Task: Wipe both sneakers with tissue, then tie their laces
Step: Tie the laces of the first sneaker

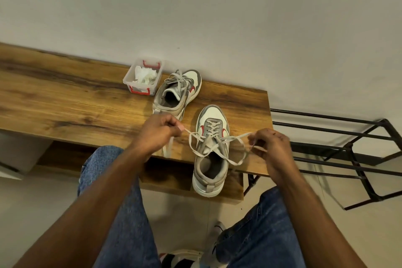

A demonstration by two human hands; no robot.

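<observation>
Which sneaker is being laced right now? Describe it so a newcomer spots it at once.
Start at the long wood-grain bench against the pale wall and go to its right end. The white-and-grey sneaker with red accents there has its heel hanging over the front edge. Unlike its twin beside the clear plastic tissue box, its laces are pulled outward by the left hand and right hand.

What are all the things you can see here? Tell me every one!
Sneakers: two, white, grey and red; near sneaker at the table's front edge, far sneaker behind it.
Laces: pale, pulled sideways from the near sneaker.
Plastic box: one, clear with red clips, beside the far sneaker.
Tissue: white, crumpled in the box.
Table: one, brown wood.
Metal rack: one, black, right of the table.
Left hand: pinching a lace.
Right hand: pinching a lace.
</observation>
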